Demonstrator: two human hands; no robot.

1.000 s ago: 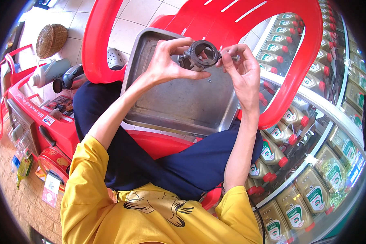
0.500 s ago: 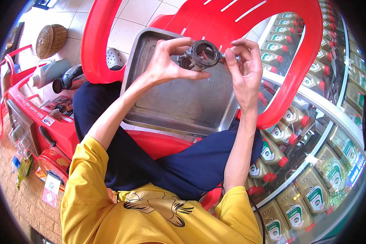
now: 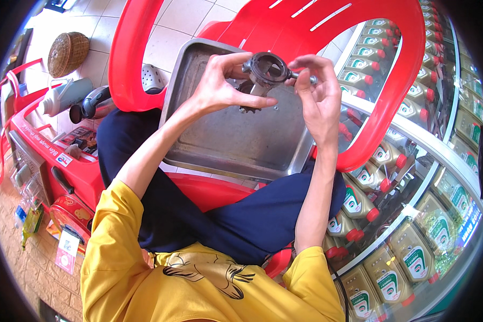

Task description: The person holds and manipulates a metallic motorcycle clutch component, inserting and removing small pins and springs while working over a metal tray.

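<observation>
My left hand (image 3: 220,86) grips a hollow dark metal part (image 3: 262,87), thumb below it and fingers behind. The part has a round ring-shaped mouth on top, small lugs at its rim and a toothed lower end. From the ring's right side sticks out a thin bolt (image 3: 294,75) with a shiny end. My right hand (image 3: 319,88) closes around this bolt with thumb and fingers, which are slightly blurred. Both hands hold the part above a worn metal tray (image 3: 231,142), whose far side is partly hidden by my left hand.
The tray rests on a red plastic chair (image 3: 338,126) in front of my crossed legs. To the right stands a glass case (image 3: 413,138) with rows of gold bottles (image 3: 389,279). Left are a red table (image 3: 43,139), a grey-blue jug (image 3: 70,95) and a wicker basket (image 3: 68,55).
The metal part has tilted, so its ring mouth faces me more and its lower end shows below my left thumb. My right fingers have shifted slightly about the bolt.
</observation>
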